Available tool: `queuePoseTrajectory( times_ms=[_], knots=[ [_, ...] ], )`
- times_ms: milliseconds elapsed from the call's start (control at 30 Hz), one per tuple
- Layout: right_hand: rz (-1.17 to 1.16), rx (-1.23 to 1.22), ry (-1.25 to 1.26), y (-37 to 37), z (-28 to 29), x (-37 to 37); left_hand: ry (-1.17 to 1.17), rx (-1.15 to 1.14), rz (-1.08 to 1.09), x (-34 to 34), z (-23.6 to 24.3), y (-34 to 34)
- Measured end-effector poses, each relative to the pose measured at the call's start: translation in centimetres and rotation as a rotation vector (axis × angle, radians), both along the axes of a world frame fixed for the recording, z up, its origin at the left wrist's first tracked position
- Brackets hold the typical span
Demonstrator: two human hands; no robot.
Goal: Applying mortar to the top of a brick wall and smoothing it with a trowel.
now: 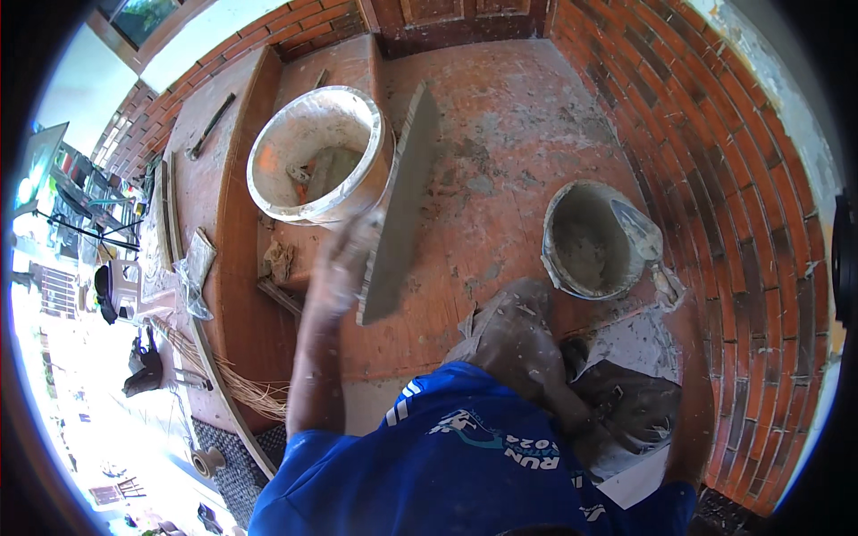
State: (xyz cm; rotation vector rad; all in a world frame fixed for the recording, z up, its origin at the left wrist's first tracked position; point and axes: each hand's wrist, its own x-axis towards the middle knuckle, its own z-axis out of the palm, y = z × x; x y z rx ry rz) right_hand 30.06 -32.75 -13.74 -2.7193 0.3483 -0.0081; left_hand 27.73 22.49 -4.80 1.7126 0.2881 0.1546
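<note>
My left hand (344,259), smeared with mortar and blurred, grips a long flat grey trowel (399,205) by its lower edge. The blade stands tilted beside a large white bucket (268,192), which holds a small tool and some grey mix. On the right, a smaller bucket (559,268) holds grey mortar and a pointed trowel (639,228). My right forearm (690,393) runs up along the brick wall toward that bucket's rim. My right hand (667,286) is indistinct there. My dusty knee (514,335) is bent between the two buckets.
A curved red brick wall (742,205) closes the right side. The reddish floor (527,125) is stained with mortar. On the wooden ledge at left lie a long-handled tool (210,125) and a crumpled plastic bag (197,263). Straw bristles (246,386) lie at its edge.
</note>
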Motion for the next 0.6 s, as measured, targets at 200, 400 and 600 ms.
queuePoseTrajectory(
  times_ms=[200, 400, 600],
  knots=[
    [0.273, 0.025, -0.185, 0.7, 0.5, 1.6, -0.154, 0.817, 0.114, 5.2, 5.3, 17.0],
    [0.187, 0.147, -0.014, 3.9, 3.9, 2.2, 0.175, 1.441, 0.006, 10.7, 4.1, 19.4],
    [0.001, 0.204, -0.041, 3.8, 6.2, 0.8, -0.321, 0.888, 0.179, 6.6, 6.1, 9.0]
  ],
)
